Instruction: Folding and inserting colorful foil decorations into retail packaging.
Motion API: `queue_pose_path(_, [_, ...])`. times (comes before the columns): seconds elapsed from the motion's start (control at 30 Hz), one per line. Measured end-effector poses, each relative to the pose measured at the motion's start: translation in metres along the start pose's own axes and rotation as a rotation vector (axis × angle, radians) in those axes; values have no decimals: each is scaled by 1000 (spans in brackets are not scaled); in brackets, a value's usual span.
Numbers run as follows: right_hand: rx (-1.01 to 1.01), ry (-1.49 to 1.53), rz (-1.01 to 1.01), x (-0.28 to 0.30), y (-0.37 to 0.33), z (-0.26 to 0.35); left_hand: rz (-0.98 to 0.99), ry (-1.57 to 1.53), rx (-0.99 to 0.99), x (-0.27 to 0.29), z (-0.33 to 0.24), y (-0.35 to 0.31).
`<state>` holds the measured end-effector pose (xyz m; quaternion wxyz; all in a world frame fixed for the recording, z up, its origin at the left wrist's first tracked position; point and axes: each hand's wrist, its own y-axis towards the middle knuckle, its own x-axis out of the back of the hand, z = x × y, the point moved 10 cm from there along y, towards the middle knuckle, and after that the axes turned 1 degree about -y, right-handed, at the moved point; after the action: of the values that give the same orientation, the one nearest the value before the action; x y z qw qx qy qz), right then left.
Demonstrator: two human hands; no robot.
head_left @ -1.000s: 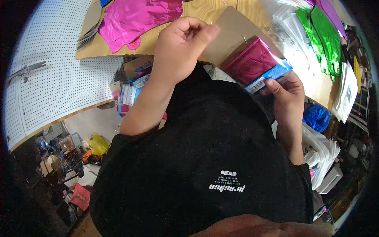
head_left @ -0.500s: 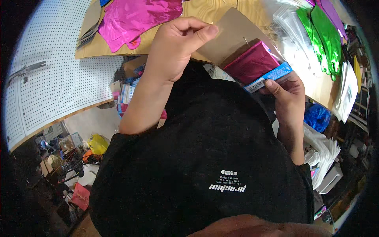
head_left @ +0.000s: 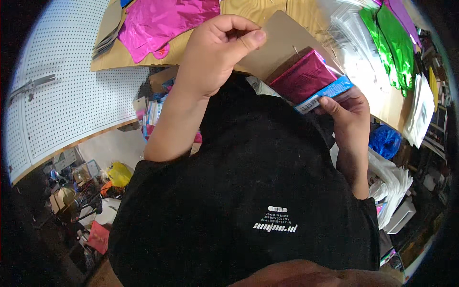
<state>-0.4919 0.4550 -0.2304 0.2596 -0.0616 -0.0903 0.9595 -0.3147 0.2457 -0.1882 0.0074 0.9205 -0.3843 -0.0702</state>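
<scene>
A folded, shiny pink foil piece (head_left: 306,74) lies in a clear packet with a blue printed strip (head_left: 337,89) along its near edge. My right hand (head_left: 349,111) grips this packet at the strip's right end, thumb on top and fingers underneath. Behind the foil stands a brown card (head_left: 275,40) with a rounded top corner. My left hand (head_left: 220,52) is closed in a pinch beside the card's upper left edge; whatever sits between thumb and forefinger is too small to make out. A thin pale stick-like piece (head_left: 295,49) pokes up at the foil's top edge.
Pink foil sheets (head_left: 165,26) lie on the wooden table (head_left: 246,6) at the back left. Stacked clear bags (head_left: 351,40) and green foil pieces (head_left: 394,43) are at the right. A white pegboard (head_left: 71,91) rises on the left. A blue plastic bundle (head_left: 384,141) sits low right.
The back of my left hand has risen slightly, its pinch staying near the card's edge. The packet in my right hand has shifted only a little.
</scene>
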Motion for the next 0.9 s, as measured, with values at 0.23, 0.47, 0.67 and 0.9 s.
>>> queue_pose_path(0.23, [-45, 22, -53, 1, -4, 5, 0, 31, 28, -2, -7, -2])
queue_pose_path(0.47, [-20, -3, -7, -2, -3, 4, -29, 24, -45, -6, -11, 4])
queue_pose_path(0.67, [-22, 3, -20, 0, -5, 3, -14, 187, -67, -1, -15, 3])
queue_pose_path(0.9, [21, 23, -17, -2, -1, 6, -81, 113, 12, 8, -1, 4])
